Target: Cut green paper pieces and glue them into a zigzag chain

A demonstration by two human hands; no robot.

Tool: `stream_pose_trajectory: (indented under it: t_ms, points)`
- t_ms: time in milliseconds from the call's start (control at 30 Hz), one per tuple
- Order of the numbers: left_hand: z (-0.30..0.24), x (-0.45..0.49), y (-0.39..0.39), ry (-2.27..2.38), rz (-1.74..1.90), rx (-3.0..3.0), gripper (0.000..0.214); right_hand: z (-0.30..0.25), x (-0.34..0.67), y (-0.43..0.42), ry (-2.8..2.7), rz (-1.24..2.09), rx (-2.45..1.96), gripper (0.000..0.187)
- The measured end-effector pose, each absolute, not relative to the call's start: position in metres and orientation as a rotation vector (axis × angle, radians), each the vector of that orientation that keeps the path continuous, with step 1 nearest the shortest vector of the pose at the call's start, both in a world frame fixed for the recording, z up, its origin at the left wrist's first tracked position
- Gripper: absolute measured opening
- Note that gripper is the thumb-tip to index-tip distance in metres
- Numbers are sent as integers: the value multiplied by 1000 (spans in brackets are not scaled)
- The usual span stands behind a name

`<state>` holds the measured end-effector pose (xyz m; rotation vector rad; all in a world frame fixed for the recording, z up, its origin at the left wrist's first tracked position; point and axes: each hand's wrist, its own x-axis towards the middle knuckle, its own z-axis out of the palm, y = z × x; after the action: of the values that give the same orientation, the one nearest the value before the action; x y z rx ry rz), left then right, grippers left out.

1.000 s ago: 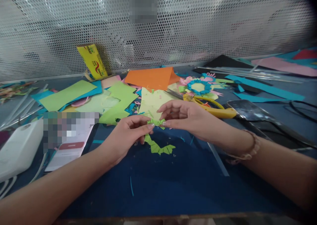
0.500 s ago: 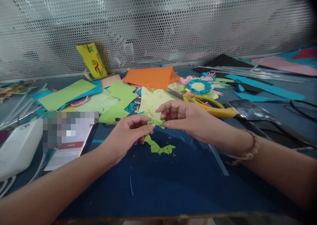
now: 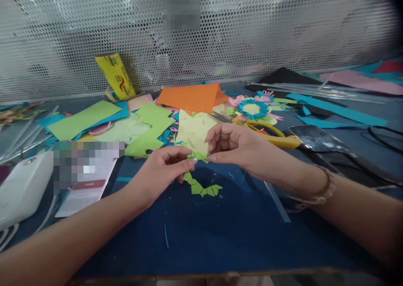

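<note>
Ur L hand (image 3: 157, 172) has the green paper strip (image 3: 200, 156) pinched, & it runs roughly sideways btwn ur hands over the blue table (image 3: 220, 240), L being nearer. R hand (image 3: 248, 145) curls by its right end, can't tell if it's gripping.

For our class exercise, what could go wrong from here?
The folded green paper, pinched by the left hand, could tear or crease. The right hand might knock the yellow-handled scissors just beyond it. A loose, thin blue strip near the front of the table could get swept off.
</note>
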<state>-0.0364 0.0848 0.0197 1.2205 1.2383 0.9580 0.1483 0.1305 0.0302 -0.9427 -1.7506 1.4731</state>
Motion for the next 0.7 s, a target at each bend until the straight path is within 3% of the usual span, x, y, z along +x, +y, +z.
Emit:
stream_pose_trajectory:
  t_ms: [700]
  points:
    - [19,-36,83,1297,941,1325,18,33,147,129,-1844,1393,-993,24]
